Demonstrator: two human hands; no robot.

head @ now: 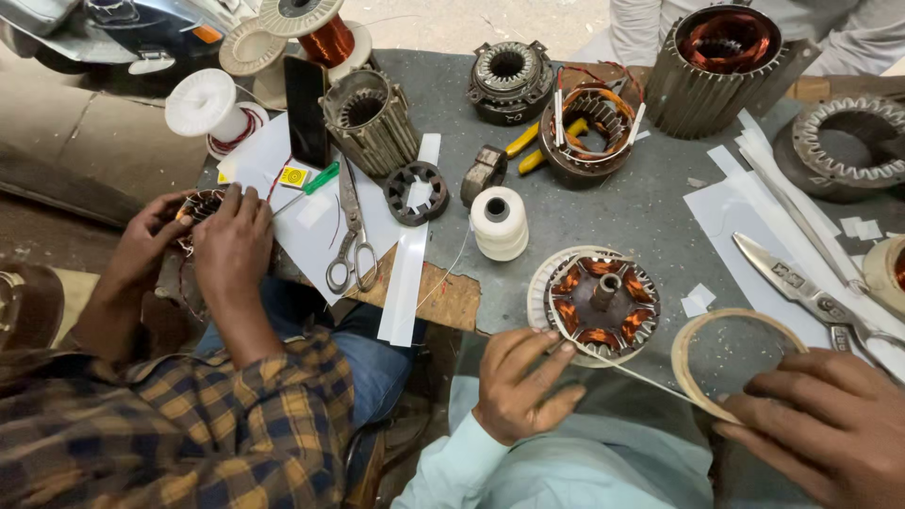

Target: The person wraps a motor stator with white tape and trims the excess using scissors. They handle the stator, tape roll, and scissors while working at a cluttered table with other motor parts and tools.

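Mid-job at the near edge of the desk (pixel 650 203): left hand (pixel 517 385) pinching a pale strip (pixel 641 372) beside the copper-wound stator (pixel 600 300), right hand (pixel 828 426) gripping the tape ring (pixel 731 363); binding apparently unfinished.

A wound stator (pixel 601 302) lies at the desk's (pixel 650 212) near edge, just beyond the left hand (pixel 521 382). A tape ring (pixel 731 358) sits to its right, touching the right hand (pixel 825 429). A thread spool (pixel 499 222) stands behind the stator to its left, scissors (pixel 352 231) farther left. Large shears (pixel 801 287) lie behind the ring. A co-worker's hands (pixel 203 240) work at the far left.
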